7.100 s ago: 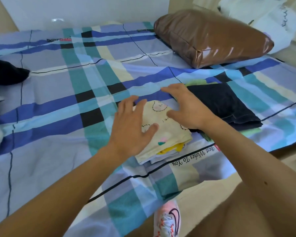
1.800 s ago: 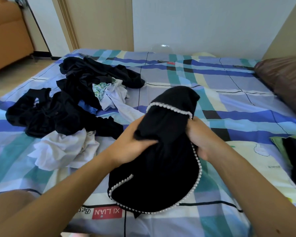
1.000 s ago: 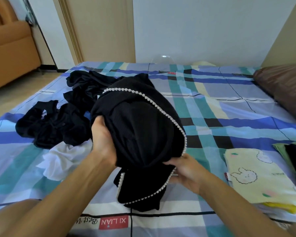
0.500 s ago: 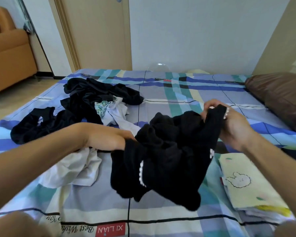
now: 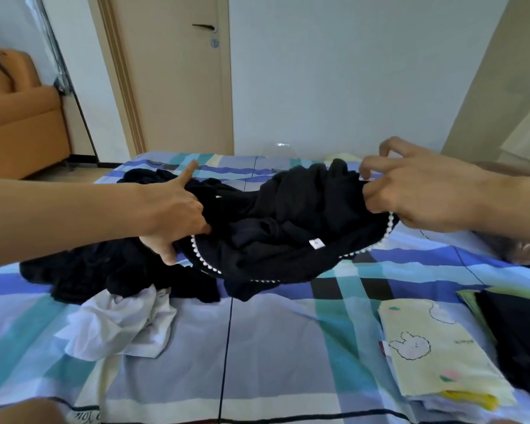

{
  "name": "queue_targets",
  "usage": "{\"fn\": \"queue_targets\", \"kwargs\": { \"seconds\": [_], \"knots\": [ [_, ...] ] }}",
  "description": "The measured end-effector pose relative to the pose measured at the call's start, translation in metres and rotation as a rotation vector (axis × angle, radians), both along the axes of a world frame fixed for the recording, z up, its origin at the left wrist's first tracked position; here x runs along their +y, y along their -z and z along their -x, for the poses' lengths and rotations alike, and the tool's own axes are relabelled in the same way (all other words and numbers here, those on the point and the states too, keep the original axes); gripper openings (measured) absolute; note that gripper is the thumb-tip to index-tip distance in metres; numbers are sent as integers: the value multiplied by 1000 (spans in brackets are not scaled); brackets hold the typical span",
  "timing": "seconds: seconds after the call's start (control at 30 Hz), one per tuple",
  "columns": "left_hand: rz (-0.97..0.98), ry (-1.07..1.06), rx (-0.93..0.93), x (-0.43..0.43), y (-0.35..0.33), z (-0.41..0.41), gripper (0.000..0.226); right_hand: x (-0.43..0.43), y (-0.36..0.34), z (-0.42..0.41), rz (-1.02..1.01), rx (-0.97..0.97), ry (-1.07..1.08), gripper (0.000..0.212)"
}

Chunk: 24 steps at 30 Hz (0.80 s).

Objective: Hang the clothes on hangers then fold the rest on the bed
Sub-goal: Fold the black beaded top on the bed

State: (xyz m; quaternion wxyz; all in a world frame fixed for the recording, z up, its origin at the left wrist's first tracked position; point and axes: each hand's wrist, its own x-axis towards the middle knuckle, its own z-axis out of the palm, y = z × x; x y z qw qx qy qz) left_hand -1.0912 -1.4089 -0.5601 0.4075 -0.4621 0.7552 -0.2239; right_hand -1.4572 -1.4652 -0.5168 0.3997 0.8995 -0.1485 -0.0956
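Note:
A black garment with a white pearl trim (image 5: 288, 237) hangs stretched between my two hands above the plaid bed (image 5: 273, 347). My left hand (image 5: 175, 215) grips its left edge, index finger pointing up. My right hand (image 5: 410, 191) pinches its right edge at the trim. A small white label shows inside the garment. Behind and below lies a heap of black clothes (image 5: 104, 270) with a crumpled white garment (image 5: 123, 325) in front of it.
A folded cream bunny-print piece (image 5: 435, 353) tops a stack at the right, with dark folded clothes (image 5: 517, 332) beside it. A brown pillow (image 5: 514, 246) lies far right. A door (image 5: 178, 71) and an orange sofa (image 5: 19, 123) stand beyond the bed.
My hands have moved apart and lifted, spreading the bunched black garment wide. The camera has tilted up, showing more of the door and wall.

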Motion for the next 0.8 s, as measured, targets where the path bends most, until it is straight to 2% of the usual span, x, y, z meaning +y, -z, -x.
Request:
{"fn": "queue_targets", "kwargs": {
  "seconds": [0.1, 0.17, 0.27, 0.4, 0.5, 0.57, 0.63, 0.7, 0.73, 0.8],
  "knots": [
    [57, 4, -61, 5, -3, -5, 64, 7, 23, 0, 67, 74, -78, 44],
    [156, 34, 45, -1, -16, -11, 55, 9, 25, -1, 106, 38, -72, 49],
    [246, 19, 277, -5, -36, -17, 39, 7, -6, -7, 105, -192, 95, 42],
    [195, -24, 335, 2, -35, -19, 32, -3, 9, -5, 126, -106, 66, 50],
    [236, -6, 441, -3, -48, -24, 32, -5, -15, -3, 105, -260, 139, 36],
    [273, 13, 368, -5, -55, -28, 41, -3, -33, -4, 62, -372, 142, 16],
    [200, 4, 325, -2, -54, -31, 40, -3, -34, -3, 6, -326, 113, 11],
    [59, -10, 422, 2, -55, -36, 33, -5, -34, 1, -62, -257, 111, 12],
    [9, -7, 476, 4, -58, -39, 32, -5, -38, 3, -152, -284, 109, 8],
    [-12, 17, 585, 3, -66, -47, 40, 0, -52, 4, -427, -475, 127, 2]
  ]
}}
